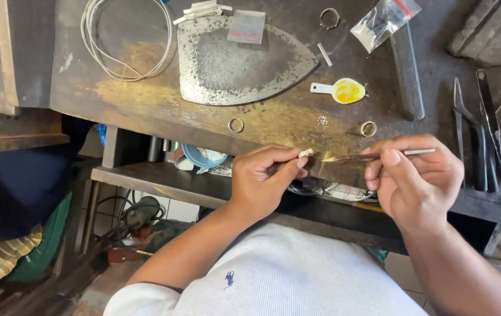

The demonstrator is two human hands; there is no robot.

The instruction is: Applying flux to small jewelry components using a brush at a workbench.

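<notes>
Left hand (262, 178) — fingers curled, thumb and forefinger pinched shut on a small pale metal piece (305, 153), held at the near edge of the dark wooden workbench (145, 99).

Right hand (414, 175) — closed in a pen grip round a thin brush with a metal handle (373, 156); its yellow-tipped point sits just beside the pale piece.

On the bench, far of the hands: a flat iron-shaped grey metal plate (233, 64); a small white spoon-shaped dish of yellow paste (344, 90); several metal rings, one (236, 124) near the left hand, one (369, 128) near the right. Coiled white wire (124, 41) far left; black-handled pliers (484, 146) right.
</notes>
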